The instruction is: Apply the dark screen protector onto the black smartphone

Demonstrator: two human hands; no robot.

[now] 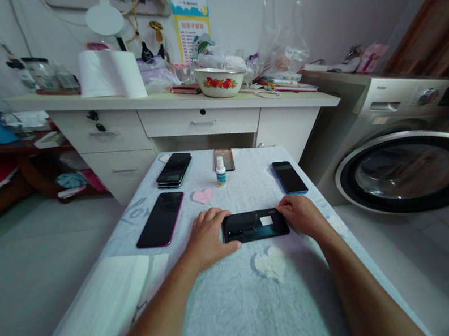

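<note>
A dark smartphone [254, 230] lies crosswise on the cloth-covered table, back side up, its camera block at the left end and a small white sticker near the right. My left hand [208, 236] grips its left end, thumb at the near edge and fingers at the far edge. At the other end, my right hand [301, 215] has its fingers closed on the upper right corner; its thumb is mostly hidden. Just beyond that hand rests a blue-edged phone [289, 176]. A pink-edged phone [161, 220] lies screen up to the left.
Farther back are a stack of phones [173, 169], a small spray bottle [221, 173] and a phone case [226, 159]. White paper or cloth [95, 298] covers the table's left side. A cabinet [200, 123] stands behind, a washing machine [398, 127] to the right.
</note>
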